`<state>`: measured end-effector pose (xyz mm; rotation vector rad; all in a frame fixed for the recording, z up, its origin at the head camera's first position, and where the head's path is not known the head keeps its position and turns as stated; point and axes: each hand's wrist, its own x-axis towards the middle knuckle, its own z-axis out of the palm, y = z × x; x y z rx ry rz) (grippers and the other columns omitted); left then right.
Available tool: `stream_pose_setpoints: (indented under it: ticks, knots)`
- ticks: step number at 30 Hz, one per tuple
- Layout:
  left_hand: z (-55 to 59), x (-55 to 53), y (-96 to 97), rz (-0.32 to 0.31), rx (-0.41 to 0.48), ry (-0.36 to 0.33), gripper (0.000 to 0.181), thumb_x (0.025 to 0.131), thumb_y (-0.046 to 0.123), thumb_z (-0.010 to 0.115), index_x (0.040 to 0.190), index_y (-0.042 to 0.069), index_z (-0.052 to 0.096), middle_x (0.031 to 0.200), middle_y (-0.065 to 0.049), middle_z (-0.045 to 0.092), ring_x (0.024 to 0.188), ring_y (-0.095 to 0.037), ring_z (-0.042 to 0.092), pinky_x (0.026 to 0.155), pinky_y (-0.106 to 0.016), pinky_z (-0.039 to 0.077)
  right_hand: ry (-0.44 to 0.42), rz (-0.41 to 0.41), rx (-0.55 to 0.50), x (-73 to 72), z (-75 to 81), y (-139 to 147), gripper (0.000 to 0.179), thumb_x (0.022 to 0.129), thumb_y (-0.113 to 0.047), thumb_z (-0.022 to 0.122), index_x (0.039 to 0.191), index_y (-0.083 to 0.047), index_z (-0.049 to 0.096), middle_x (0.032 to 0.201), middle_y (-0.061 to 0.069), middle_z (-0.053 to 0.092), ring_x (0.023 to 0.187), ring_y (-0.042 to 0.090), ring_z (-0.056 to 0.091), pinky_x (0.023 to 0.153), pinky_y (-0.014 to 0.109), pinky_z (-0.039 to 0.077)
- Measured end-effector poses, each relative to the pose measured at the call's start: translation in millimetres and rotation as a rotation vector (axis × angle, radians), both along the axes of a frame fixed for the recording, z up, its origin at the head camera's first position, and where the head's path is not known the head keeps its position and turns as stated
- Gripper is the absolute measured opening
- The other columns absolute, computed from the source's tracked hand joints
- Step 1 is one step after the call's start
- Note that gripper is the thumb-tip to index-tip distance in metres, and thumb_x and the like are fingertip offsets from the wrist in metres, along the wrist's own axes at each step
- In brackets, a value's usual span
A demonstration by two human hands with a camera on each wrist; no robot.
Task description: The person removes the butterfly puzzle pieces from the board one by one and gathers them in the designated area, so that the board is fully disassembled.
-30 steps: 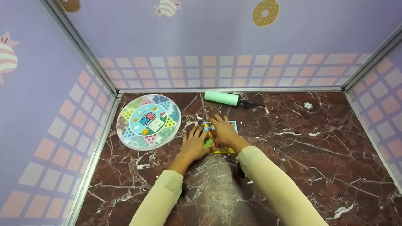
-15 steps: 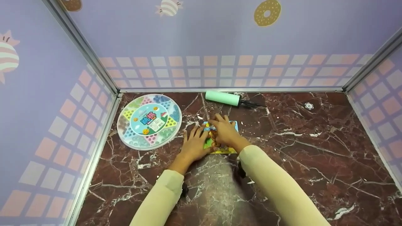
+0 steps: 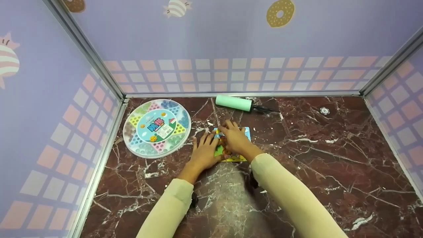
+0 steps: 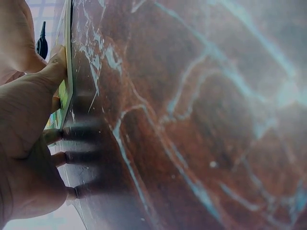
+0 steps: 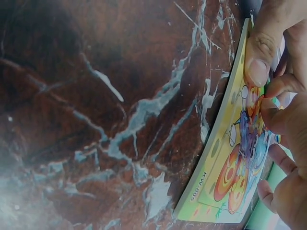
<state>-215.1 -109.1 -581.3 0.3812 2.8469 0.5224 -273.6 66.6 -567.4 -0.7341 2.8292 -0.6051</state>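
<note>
A small thin puzzle board [image 3: 235, 159] with a colourful cartoon picture lies on the marbled surface, partly covered by both hands. My left hand [image 3: 204, 154] rests flat at its left side, fingers spread, thumb over the lower edge. In the right wrist view that thumb [image 5: 259, 72] touches the yellow border. My right hand [image 3: 236, 140] is over the board from the right, with bent fingers [image 5: 273, 115] touching the picture. Whether they pinch a loose piece or only press is unclear. Cut lines run through the picture, which shows red, orange and purple shapes.
A round Chinese checkers set [image 3: 157, 129] in clear packaging stands left of the hands. Behind the board lies a mint-green hand pump [image 3: 234, 103] with a black nozzle. A small white disc [image 3: 324, 110] lies at the back right. Patterned walls [image 3: 211, 39] enclose the surface.
My right hand's fingers have shifted slightly on the board, uncovering a bit more of the orange picture. The left hand stays in place.
</note>
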Motion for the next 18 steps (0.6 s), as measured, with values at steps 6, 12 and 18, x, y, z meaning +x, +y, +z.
stream_pose_setpoints:
  ticks: [6, 12, 18]
  knots:
    - [-0.8, 0.0, 0.6, -0.003, -0.028, -0.009, 0.092, 0.101, 0.068, 0.068, 0.173, 0.018, 0.039, 0.186, -0.007, 0.024, 0.173, -0.037, 0.016, 0.136, -0.076, 0.009, -0.003, 0.033, 0.001, -1.3, -1.0, -1.1, 0.061, 0.101, -0.002, 0.075, 0.159, -0.013, 0.060, 0.156, 0.016, 0.047, 0.148, 0.042, 0.046, 0.119, 0.081, 0.039]
    - [-1.5, -0.1, 1.4, -0.009, -0.032, -0.007, 0.091, 0.101, 0.068, 0.067, 0.172, 0.017, 0.040, 0.185, -0.008, 0.024, 0.173, -0.038, 0.017, 0.136, -0.077, 0.008, 0.001, 0.075, -0.024, -2.2, -2.3, -0.3, 0.053, 0.107, -0.011, 0.071, 0.159, -0.007, 0.059, 0.153, 0.016, 0.047, 0.146, 0.042, 0.044, 0.120, 0.073, 0.041]
    - [-1.7, -0.4, 1.3, -0.009, -0.043, 0.004, 0.093, 0.100, 0.069, 0.067, 0.172, 0.017, 0.039, 0.185, -0.007, 0.024, 0.173, -0.037, 0.017, 0.136, -0.076, 0.009, 0.019, 0.105, -0.041, -2.1, -2.1, 1.5, 0.053, 0.107, -0.010, 0.070, 0.159, -0.003, 0.059, 0.151, 0.016, 0.048, 0.142, 0.040, 0.045, 0.114, 0.070, 0.045]
